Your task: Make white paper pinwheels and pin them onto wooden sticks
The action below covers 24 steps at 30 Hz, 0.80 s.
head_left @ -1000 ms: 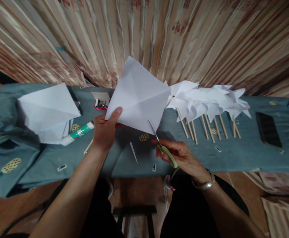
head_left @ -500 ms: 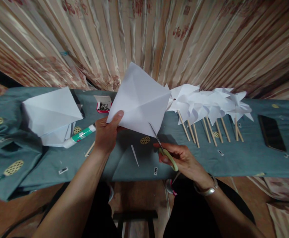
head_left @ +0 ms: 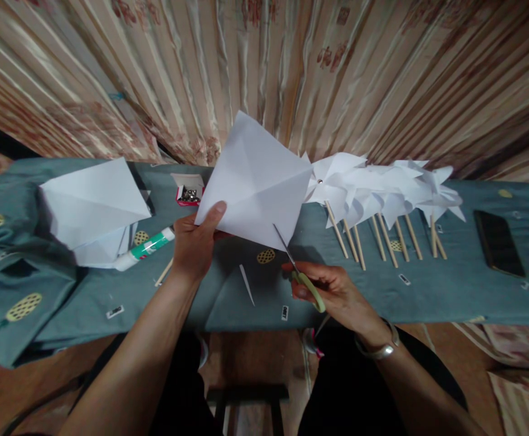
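My left hand (head_left: 197,239) grips a square sheet of white paper (head_left: 258,181) by its left corner, thumb on top. Crossing fold lines show on the sheet, which is held up above the table. In my right hand (head_left: 332,290) is a pair of scissors (head_left: 308,289) with light green handles. Their blades lie at the paper's lower corner, pointing up and left toward its middle. A thin white paper sliver (head_left: 247,284) rests on the cloth below the sheet.
Paper pinwheels (head_left: 373,188) on wooden sticks lie at right, near a dark phone (head_left: 499,243). Leftward are stacked paper squares (head_left: 96,200), a glue stick (head_left: 149,247) and a small box of metal pins (head_left: 188,192). A patterned curtain (head_left: 264,72) hangs behind the green tablecloth (head_left: 373,297).
Almost nothing differs. The view has shifted very slightly, while both hands, the paper and the scissors keep nearly the same position.
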Motion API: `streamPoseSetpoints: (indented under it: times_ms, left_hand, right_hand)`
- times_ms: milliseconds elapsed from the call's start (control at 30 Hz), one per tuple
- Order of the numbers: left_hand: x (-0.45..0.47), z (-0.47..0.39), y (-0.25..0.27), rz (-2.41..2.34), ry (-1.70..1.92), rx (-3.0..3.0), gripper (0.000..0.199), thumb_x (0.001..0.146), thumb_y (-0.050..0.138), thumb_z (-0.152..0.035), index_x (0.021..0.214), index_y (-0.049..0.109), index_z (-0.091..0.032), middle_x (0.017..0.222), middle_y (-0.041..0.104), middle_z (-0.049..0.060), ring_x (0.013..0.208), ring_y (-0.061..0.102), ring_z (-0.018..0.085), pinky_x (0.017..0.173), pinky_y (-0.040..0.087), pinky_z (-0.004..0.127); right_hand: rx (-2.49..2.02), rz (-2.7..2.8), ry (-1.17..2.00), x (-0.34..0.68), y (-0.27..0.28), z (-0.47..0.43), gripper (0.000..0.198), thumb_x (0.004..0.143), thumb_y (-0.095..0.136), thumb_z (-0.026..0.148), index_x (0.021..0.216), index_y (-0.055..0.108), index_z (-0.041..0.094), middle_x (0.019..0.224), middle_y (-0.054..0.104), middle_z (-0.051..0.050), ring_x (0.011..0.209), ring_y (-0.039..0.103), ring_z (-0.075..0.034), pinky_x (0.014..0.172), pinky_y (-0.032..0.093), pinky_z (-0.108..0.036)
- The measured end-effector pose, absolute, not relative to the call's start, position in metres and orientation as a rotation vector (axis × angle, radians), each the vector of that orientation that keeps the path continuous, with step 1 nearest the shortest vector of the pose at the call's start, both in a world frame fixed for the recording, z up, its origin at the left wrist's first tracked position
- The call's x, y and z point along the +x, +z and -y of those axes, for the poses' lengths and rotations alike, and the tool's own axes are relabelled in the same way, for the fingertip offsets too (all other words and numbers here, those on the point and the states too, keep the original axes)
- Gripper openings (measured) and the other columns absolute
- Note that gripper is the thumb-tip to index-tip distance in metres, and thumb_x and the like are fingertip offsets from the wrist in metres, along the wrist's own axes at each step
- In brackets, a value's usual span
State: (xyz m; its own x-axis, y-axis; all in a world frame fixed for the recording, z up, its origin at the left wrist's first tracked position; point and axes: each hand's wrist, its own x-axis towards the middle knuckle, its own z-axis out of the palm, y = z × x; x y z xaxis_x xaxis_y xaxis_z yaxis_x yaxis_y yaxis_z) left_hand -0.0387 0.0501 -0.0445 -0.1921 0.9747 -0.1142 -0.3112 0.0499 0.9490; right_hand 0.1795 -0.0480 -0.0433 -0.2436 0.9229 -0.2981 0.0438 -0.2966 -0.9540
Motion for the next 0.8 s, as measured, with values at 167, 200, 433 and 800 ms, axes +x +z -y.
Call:
streamPoseSetpoints:
  times_ms: [167, 200, 433, 800]
  left_hand:
    - [-0.039, -0.050, -0.044, -1.176, 1.416, 0.818, 0.020, 0.069, 0.079, -0.036, 0.073, 0.073, -0.017, 0.072, 0.074, 0.006, 0.078, 0.073, 0.025, 0.063, 0.062, 0.034]
    - [-0.039, -0.050, -0.044, -1.174, 1.418, 0.813, 0.020, 0.069, 0.079, -0.036, 0.074, 0.073, -0.017, 0.072, 0.073, 0.006, 0.079, 0.073, 0.026, 0.063, 0.062, 0.034]
    - [-0.033, -0.045, -0.046, -1.147, 1.346, 0.819, 0.024, 0.066, 0.081, -0.039, 0.074, 0.073, -0.018, 0.074, 0.073, 0.005, 0.077, 0.072, 0.025, 0.059, 0.061, 0.031]
    - [-0.028, -0.040, -0.051, -1.144, 1.285, 0.845, 0.026, 0.066, 0.081, -0.043, 0.069, 0.072, -0.019, 0.066, 0.070, 0.004, 0.063, 0.067, 0.021, 0.049, 0.055, 0.028]
  right_hand:
    - [-1.302, 1.221, 1.631, 0.179, -0.043, 0.048, 0.037, 0.075, 0.079, 0.040, 0.107, 0.074, 0.022, 0.064, 0.060, 0.004, 0.054, 0.047, -0.007, 0.052, 0.041, -0.021]
    - [-1.301, 1.224, 1.631, 0.179, -0.043, 0.048, 0.037, 0.075, 0.079, 0.040, 0.107, 0.074, 0.022, 0.064, 0.060, 0.004, 0.054, 0.047, -0.007, 0.052, 0.042, -0.021]
    - [-1.304, 1.301, 1.581, 0.182, -0.046, 0.048, 0.041, 0.078, 0.075, 0.047, 0.109, 0.072, 0.021, 0.075, 0.065, -0.001, 0.066, 0.054, -0.012, 0.057, 0.045, -0.024]
    - [-1.260, 1.369, 1.550, 0.181, -0.041, 0.046, 0.040, 0.081, 0.067, 0.058, 0.089, 0.069, 0.019, 0.073, 0.060, -0.001, 0.066, 0.050, -0.013, 0.055, 0.041, -0.024]
